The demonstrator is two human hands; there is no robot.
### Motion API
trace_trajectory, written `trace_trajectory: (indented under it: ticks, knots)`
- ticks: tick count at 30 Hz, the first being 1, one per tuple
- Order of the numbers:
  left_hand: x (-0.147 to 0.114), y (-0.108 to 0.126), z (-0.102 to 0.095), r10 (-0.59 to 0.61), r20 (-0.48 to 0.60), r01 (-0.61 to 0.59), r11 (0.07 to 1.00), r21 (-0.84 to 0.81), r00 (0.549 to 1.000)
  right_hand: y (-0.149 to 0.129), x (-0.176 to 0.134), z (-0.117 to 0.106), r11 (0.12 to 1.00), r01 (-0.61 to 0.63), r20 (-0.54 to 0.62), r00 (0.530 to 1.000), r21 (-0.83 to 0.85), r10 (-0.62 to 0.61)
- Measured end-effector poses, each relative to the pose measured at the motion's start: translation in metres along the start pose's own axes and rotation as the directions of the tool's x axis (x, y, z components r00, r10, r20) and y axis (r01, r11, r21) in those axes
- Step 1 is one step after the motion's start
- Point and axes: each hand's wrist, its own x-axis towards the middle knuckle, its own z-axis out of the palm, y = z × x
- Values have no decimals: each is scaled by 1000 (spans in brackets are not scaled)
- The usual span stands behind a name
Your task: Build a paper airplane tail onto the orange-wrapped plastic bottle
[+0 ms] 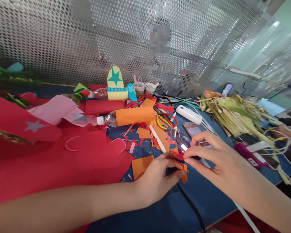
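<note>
My left hand (157, 176) is closed, pinching a small folded piece of orange paper (184, 173) between thumb and fingers. My right hand (215, 158) comes in from the right with its fingertips pinched together on a small red paper piece (177, 155). That red piece lies across the gap between both hands, close to the left fingertips. Just behind it a small red light (182, 151) glows; what it belongs to is hidden. A square of orange paper (142, 165) lies beside the left wrist.
An orange-wrapped bottle (135, 116), yellow-handled scissors (163, 122), a phone (192, 128) and paper scraps lie behind my hands. Red sheets (87, 158) cover the left. Dried husks (230, 113), a purple power strip (251, 155) and another person's hand (287, 137) are right. A black cable (191, 204) runs in front.
</note>
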Motion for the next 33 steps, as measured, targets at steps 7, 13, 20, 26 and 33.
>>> trace_trajectory:
  ticks: [7,13,20,26,33]
  knots:
    - [-2,-2,1,-76,1,76,995,-60,997,20,13,-27,988,-117,-176,975,104,134]
    - [-1,-6,2,-93,-9,92,994,-62,996,64,40,-32,830,-369,-369,766,419,527]
    - [-2,-7,6,-167,-8,165,979,-120,986,91,56,-34,787,-106,-643,516,607,566]
    - [-3,-13,8,-166,-14,163,978,-129,986,97,54,17,941,-287,-362,870,181,335]
    - [-7,-14,7,-101,4,101,985,-138,995,83,54,65,988,-94,-101,989,120,106]
